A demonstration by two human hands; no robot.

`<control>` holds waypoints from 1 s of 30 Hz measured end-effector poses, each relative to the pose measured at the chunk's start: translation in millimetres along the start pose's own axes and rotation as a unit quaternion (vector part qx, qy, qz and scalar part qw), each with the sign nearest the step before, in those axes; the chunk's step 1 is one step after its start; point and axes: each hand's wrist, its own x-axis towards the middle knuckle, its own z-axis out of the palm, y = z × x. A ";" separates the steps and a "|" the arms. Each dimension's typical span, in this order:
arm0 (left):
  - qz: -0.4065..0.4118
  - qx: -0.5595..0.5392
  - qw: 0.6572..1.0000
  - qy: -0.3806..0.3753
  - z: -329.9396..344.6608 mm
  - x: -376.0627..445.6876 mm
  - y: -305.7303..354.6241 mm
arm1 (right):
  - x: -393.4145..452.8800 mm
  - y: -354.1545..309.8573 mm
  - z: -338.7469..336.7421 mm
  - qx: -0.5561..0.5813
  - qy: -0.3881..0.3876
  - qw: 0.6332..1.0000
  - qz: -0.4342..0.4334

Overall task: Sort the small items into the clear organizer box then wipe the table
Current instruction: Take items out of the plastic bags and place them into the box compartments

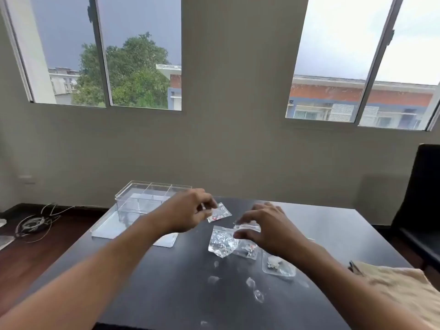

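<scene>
A clear organizer box with dividers stands at the far left of the dark table, on top of its flat clear lid. My left hand pinches a small clear bag of tiny items just above the table. My right hand hovers with fingers spread, its fingertips touching a pile of clear bags of glittery bits. Another clear bag lies partly under my right forearm.
Smudges and wet spots mark the table in front of the bags. A beige cloth lies at the table's right edge. A black chair stands on the right. Cables lie on the floor to the left.
</scene>
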 end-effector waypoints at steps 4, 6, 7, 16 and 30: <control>-0.021 0.195 0.978 -0.075 29.6 46.4 -17.6 | 44.7 -11.9 19.3 -0.045 -0.098 0.993 0.037; -0.043 0.244 0.963 -0.109 41.3 59.9 -28.7 | 57.5 -13.0 31.5 -0.063 -0.139 0.987 0.039; -0.061 0.246 0.960 -0.122 46.5 63.3 -34.8 | 62.1 -12.0 35.5 -0.067 -0.156 0.985 0.040; -0.133 0.053 0.989 -0.034 49.8 68.0 -40.4 | 84.8 -19.0 36.5 -0.019 -0.223 0.974 0.029; -0.108 0.159 0.970 -0.148 39.7 53.7 -37.9 | 102.5 -6.5 -14.7 0.041 -0.184 0.981 0.051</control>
